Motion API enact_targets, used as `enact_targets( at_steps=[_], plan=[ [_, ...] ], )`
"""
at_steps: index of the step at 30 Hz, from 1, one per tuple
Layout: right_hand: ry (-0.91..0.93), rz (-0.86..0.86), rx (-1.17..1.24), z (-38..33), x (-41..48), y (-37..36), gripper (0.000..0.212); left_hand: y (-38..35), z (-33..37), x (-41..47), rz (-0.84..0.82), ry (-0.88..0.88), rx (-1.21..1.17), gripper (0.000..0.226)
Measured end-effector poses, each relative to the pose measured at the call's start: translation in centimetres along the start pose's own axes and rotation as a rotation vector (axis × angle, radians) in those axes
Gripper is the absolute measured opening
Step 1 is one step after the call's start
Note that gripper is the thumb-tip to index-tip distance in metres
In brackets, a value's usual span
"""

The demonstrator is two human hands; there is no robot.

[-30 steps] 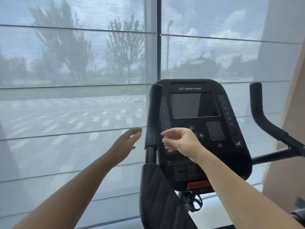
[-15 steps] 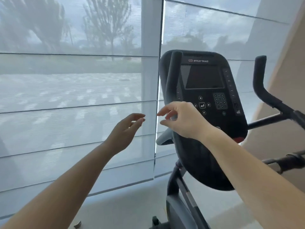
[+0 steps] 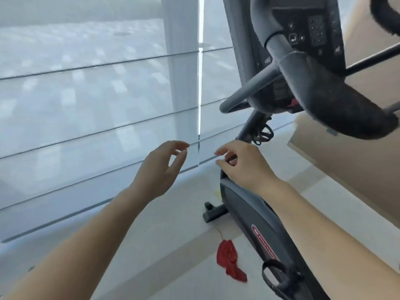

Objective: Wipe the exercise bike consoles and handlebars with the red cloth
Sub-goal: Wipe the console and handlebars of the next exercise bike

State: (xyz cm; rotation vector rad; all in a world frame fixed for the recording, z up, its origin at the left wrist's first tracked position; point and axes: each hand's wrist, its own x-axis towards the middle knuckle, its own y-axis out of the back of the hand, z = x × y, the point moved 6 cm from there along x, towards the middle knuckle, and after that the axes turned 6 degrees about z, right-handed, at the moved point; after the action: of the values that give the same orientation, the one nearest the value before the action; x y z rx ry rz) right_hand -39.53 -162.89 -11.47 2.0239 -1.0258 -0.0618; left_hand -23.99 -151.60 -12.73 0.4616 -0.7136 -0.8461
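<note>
1 exercise bike point(image 3: 255, 219) stands on a pale floor point(image 3: 168, 245) beside a window covered by 2 sheer blind panels point(image 3: 86, 105), which are parted by 1 bright vertical gap.

1 red cloth point(image 3: 229, 259) lies crumpled on the floor, just beside the bike's dark body. It sits between the bike's front foot point(image 3: 213, 213) and the 1 strapped pedal point(image 3: 279, 278) in view. A thin red thread trails from its upper end. Neither hand touches the cloth, which lies well below both.

2 bare hands reach forward over the floor, side by side and apart from each other. The left hand point(image 3: 161, 169) hangs in front of the lower blind with its fingers loosely curled. Its thumb and forefinger are close together but grip nothing. The right hand point(image 3: 244, 165) hovers in front of the bike's upright post, also empty, with its fingers relaxed and slightly bent.

1 console point(image 3: 311, 29) shows at the top edge, cut off by the frame, with 1 number keypad and a few round buttons on its dark face. 3 stretches of handlebar are visible:
- 1 thick padded handlebar point(image 3: 337, 100) sweeps across in front of the console toward the right.
- 1 thinner grey bar point(image 3: 249, 89) curves to the left below the console.
- 1 curved grip point(image 3: 387, 18) sits in the top right corner.

1 small red tab shows under the console. A beige wall point(image 3: 357, 169) fills the right side behind the bike.
</note>
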Motion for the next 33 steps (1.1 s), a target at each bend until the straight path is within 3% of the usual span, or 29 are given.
enact_targets(
  at_steps=[5,14,22,28,33],
  plan=[
    [-0.108,-0.046,-0.038,10.9,-4.9,-9.6,0.015,-9.5,-8.6,-4.7,-0.019,0.013,0.033,0.032],
    [-0.267,-0.002,-0.008,34.3,-15.1,-32.9,0.015,-33.4,-29.4,-16.1,-0.178,0.089,0.08,0.039],
    [-0.437,-0.125,-0.161,57.5,-24.9,-51.8,0.019,-53.4,-46.6,-23.9,-0.326,0.128,0.118,0.033],
    [-0.529,-0.291,-0.298,68.2,-30.0,-59.4,0.032,-61.1,-52.3,-26.6,-0.409,0.092,0.137,0.034],
    [-0.647,-0.551,-0.549,72.1,-33.3,-61.5,0.061,-62.6,-53.6,-27.5,-0.46,0.109,0.152,0.04]
  ],
)
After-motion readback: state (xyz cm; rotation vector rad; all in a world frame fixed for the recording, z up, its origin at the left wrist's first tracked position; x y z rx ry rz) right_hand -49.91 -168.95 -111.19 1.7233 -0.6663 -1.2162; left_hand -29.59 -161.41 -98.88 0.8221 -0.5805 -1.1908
